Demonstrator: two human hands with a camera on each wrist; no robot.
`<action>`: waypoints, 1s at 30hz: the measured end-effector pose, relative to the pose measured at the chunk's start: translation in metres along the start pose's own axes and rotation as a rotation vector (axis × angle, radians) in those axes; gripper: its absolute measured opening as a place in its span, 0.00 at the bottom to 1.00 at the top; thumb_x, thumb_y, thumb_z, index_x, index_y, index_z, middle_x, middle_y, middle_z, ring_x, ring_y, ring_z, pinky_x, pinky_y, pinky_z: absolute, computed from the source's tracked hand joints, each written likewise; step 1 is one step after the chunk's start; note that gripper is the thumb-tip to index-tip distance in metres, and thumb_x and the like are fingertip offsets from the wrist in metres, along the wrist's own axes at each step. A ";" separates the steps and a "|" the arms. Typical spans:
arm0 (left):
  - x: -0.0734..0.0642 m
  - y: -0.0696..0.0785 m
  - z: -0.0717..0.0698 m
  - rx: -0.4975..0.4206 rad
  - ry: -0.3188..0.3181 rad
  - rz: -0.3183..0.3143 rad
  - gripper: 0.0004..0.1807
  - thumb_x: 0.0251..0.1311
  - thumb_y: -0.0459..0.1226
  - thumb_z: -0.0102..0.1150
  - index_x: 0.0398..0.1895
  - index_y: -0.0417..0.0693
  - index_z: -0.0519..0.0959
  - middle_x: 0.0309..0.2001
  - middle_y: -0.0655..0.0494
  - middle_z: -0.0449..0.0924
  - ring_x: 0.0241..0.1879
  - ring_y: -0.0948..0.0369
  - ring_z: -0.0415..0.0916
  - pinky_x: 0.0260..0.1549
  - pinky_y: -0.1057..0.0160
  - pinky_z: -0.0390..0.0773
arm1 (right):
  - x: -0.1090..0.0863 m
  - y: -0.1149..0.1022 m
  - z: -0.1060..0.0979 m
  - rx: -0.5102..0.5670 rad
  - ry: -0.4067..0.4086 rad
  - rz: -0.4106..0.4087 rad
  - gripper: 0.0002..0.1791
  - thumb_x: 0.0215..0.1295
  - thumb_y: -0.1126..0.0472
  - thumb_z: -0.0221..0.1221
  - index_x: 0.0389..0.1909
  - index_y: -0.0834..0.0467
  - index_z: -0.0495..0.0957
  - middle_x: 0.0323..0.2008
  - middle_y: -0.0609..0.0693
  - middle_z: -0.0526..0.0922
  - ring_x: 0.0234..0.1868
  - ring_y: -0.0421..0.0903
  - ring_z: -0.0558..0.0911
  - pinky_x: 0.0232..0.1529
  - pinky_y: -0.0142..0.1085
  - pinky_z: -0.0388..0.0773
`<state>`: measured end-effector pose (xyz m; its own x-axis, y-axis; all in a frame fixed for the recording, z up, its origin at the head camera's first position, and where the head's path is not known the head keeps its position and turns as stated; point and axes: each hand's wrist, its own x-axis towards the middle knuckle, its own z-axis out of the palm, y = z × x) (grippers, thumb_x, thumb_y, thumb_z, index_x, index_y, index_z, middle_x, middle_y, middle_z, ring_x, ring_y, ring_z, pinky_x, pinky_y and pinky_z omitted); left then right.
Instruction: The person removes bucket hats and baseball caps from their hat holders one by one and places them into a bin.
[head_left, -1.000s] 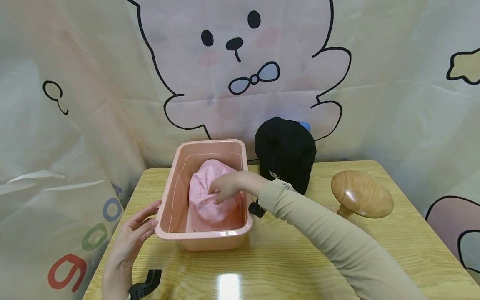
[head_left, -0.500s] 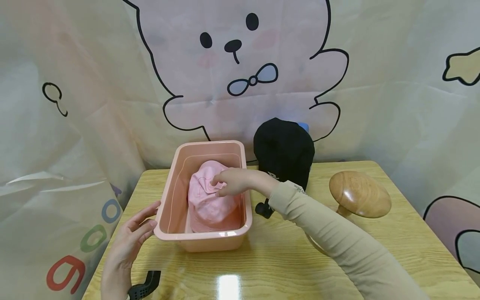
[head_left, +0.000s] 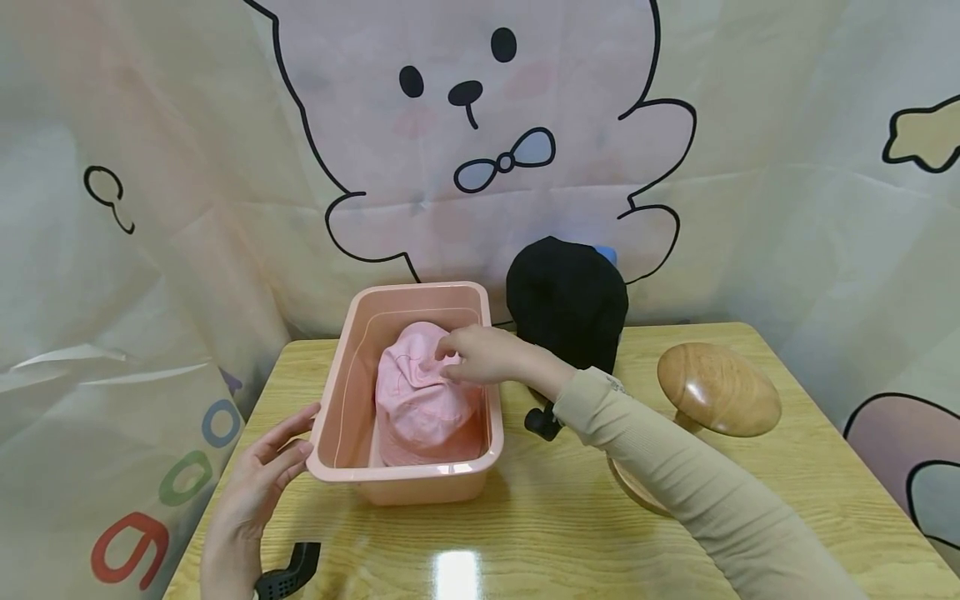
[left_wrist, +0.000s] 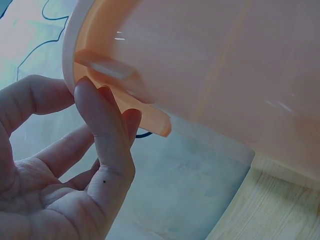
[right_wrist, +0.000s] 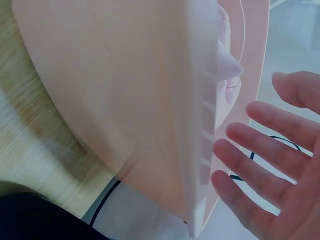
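L hand (head_left: pixel 258 479) pinches tub (head_left: pixel 408 473) rim; R hand (head_left: pixel 491 354) fingers loose, open, over pink cap (head_left: pixel 420 408) inside. R sleeve (head_left: pixel 675 467) blocks pt of blk cap (head_left: pixel 564 296) & wdn stand (head_left: pixel 718 389).

A pale sheet (head_left: pixel 772 242) printed with a cartoon bear (head_left: pixel 450 137) hangs behind a wood-grain table (head_left: pixel 570 533) reflecting light.

Before you: glossy pink basin (head_left: pixel 408 474), rounded corners, open side up on the bench (head_left: pixel 555 542). Inside it, your pink cap (head_left: pixel 423 412), soft fabric creased and dented.
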<state>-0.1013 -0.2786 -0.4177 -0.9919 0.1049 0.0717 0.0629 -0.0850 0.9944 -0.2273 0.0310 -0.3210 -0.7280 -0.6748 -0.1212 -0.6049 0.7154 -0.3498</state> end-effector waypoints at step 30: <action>0.000 -0.003 -0.003 -0.016 -0.056 0.047 0.25 0.68 0.24 0.44 0.65 0.48 0.71 0.50 0.64 0.77 0.46 0.70 0.79 0.43 0.72 0.81 | -0.034 0.025 -0.008 -0.181 0.531 -0.106 0.09 0.63 0.60 0.60 0.43 0.55 0.82 0.40 0.49 0.83 0.40 0.46 0.78 0.40 0.38 0.78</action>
<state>-0.1019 -0.2813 -0.4209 -0.9802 0.1552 0.1231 0.1072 -0.1068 0.9885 -0.2202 0.0737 -0.3180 -0.6945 -0.5943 0.4057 -0.6949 0.7001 -0.1642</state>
